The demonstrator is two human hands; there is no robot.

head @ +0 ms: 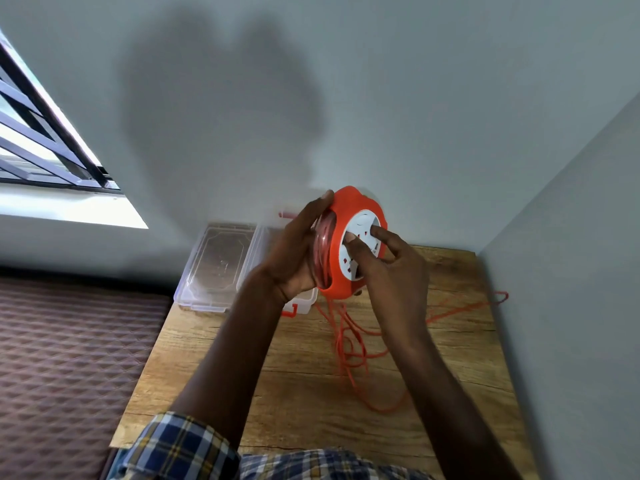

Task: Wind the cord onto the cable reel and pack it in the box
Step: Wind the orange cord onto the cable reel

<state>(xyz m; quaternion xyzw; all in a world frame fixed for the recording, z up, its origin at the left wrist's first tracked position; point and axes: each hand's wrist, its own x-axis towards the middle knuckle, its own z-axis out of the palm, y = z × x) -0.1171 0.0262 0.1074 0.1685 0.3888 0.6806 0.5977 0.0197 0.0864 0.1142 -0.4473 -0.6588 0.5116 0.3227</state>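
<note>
I am holding the cable reel (349,242) lifted above the far half of the desk (294,358), its white socket face turned toward me. My left hand (294,251) is gripping the orange rim from the left, fingers curled over the edge; my right hand (388,271) is pressing its fingertips against the white face, apparently turning it. The cord (353,355) is hanging from the reel's underside and lying in loose loops toward the desk's right edge, so much winding remains. I am judging the reel rigid, light and smooth-sided, best gripped at its scalloped rim; the cord is limp and prone to snagging. The clear box (242,265) is sitting open at the desk's far left corner. A quilted mattress (69,341) is lying left of the desk.
</note>
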